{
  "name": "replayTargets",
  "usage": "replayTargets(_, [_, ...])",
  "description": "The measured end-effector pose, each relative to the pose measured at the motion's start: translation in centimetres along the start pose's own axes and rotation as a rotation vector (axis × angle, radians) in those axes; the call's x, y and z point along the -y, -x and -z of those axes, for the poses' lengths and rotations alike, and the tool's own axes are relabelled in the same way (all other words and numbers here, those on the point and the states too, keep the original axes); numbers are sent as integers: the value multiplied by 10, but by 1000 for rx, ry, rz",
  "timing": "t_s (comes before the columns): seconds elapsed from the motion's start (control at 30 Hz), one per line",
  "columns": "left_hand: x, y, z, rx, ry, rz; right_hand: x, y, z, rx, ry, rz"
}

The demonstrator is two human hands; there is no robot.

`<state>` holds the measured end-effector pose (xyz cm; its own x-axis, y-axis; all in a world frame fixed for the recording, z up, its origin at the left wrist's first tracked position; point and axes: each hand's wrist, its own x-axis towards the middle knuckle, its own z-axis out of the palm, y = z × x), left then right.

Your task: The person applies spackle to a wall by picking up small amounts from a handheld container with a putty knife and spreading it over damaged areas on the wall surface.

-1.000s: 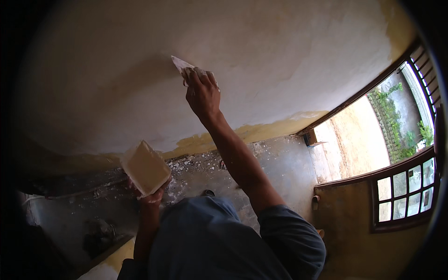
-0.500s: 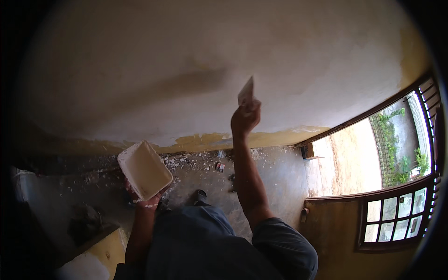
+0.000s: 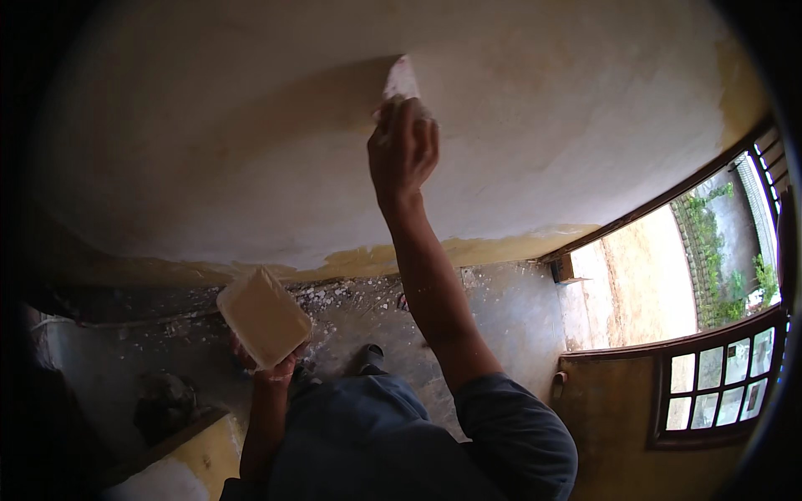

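Your right hand [image 3: 403,149] is closed around a putty knife [image 3: 400,81] pressed to the wall [image 3: 209,150], while your left hand [image 3: 267,367], lower down, grips a square pale board [image 3: 263,316].

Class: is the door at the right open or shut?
Open: the door leaf swings inward, and bright outdoor ground shows through the doorway.

No packages, labels, signs or screens show anywhere in this room; nothing printed hangs on the wall or lies on the floor.
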<state>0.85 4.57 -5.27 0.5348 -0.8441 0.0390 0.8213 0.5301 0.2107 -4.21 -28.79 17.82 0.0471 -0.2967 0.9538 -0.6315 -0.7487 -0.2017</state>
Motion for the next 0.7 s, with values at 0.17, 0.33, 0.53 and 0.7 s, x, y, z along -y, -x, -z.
replayTargets(0.17, [-1, 0, -23, 36, -86, -35, -23, 72, 19, 131, -272, 118])
replayTargets(0.33, [5, -5, -36, -18, -74, 20, -104, 26, 39, -197, -60, -583])
replayTargets(0.53, [7, -10, -42, 61, -174, -26, -28, 89, -18, 57, -122, 122])
replayTargets(0.7, [-2, -9, -52, 53, -170, 0, -74, 84, 29, 95, -204, -364])
